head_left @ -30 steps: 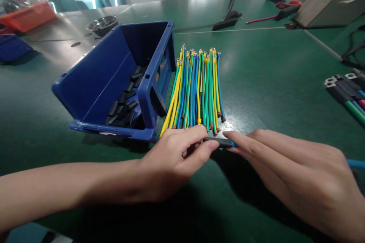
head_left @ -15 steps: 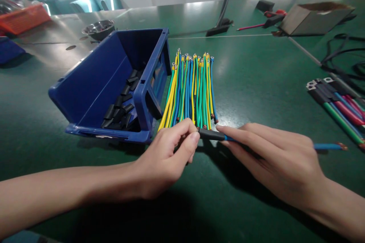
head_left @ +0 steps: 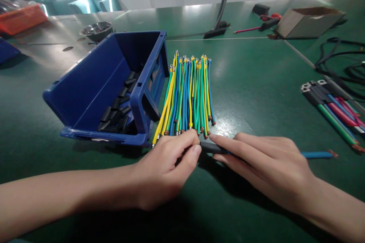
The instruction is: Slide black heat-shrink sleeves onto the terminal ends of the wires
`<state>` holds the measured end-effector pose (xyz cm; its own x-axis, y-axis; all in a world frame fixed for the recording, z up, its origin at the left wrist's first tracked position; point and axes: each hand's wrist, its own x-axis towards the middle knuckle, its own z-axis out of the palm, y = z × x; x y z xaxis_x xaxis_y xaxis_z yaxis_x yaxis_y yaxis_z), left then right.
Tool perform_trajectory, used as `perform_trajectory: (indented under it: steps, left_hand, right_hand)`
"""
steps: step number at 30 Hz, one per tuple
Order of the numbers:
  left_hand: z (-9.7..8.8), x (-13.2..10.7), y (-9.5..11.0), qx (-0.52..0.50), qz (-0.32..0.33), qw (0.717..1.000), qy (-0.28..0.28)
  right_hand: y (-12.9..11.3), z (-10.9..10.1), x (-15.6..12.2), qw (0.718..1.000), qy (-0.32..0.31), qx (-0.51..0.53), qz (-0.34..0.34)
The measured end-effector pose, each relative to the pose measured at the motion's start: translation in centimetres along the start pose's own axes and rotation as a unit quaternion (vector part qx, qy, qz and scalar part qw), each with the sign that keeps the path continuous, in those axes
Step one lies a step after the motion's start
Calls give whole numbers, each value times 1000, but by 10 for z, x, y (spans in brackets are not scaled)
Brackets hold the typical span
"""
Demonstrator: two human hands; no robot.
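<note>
A blue cable (head_left: 318, 155) lies across my right hand (head_left: 269, 163), its bare copper end sticking out to the right. Near its left end sits a black sleeve (head_left: 212, 147), pinched between my right thumb and fingertips. My left hand (head_left: 171, 169) is closed at the sleeve's left end; its fingers hide the cable's tip there. Just beyond both hands lies a row of yellow, green and blue cables (head_left: 186, 95) with metal lugs at their far ends. Left of that row stands a blue bin (head_left: 85, 87) holding loose black sleeves (head_left: 115, 112).
Sleeved cables (head_left: 332, 108) lie at the right, near black cords (head_left: 339, 55). Farther back are a cardboard box (head_left: 309, 22), a stand base (head_left: 215, 32) with a pole, a metal bowl (head_left: 97, 31) and an orange basket (head_left: 21, 19).
Both hands, with the blue cable and its sleeve, sit slightly lower in the picture. My right hand has shifted a little to the left, covering more of the sleeve.
</note>
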<state>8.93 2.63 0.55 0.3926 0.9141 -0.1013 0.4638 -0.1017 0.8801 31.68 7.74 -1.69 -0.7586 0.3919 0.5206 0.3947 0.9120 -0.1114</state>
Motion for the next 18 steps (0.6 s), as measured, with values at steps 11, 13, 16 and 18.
perform_trajectory:
  steps: [11, 13, 16, 18]
  left_hand:
    - [-2, 1, 0, -3, 1, 1000, 1]
    - [-2, 1, -1, -5, 0, 1000, 4]
    - [-2, 1, -1, -4, -5, 1000, 2]
    - [-3, 1, 0, -2, -10, 1000, 2]
  right_hand:
    - [-1, 2, 1, 1000, -3, 7, 6]
    - [-2, 2, 1, 1000, -1, 8, 4]
    - [-2, 1, 1, 1000, 1, 6, 5]
    - [-2, 1, 1, 1000, -1, 6, 6]
